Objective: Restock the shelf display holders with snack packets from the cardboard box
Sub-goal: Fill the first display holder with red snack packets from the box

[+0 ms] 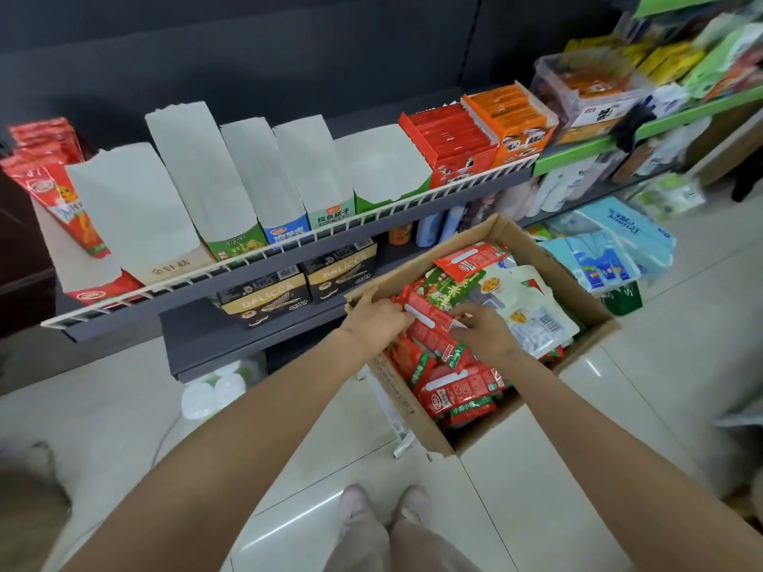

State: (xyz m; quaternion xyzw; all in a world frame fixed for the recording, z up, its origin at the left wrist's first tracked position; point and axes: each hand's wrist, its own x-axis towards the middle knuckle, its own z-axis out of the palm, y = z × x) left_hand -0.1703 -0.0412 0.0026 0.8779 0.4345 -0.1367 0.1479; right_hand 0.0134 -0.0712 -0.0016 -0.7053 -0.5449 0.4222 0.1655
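A red snack packet (429,328) lies slantwise atop the heap in the cardboard box (553,258), caught in a two-handed grip: the left hand (373,319) curls its fingers round the packet's upper end, the right hand (479,328) pinches its edge on the other side. Under the grip lie more red packets (458,392); beyond it, green and white ones (524,307). Further beyond, above the box, stand the shelf's display holders (231,187), showing pale inner walls behind a white wire rail (289,249)
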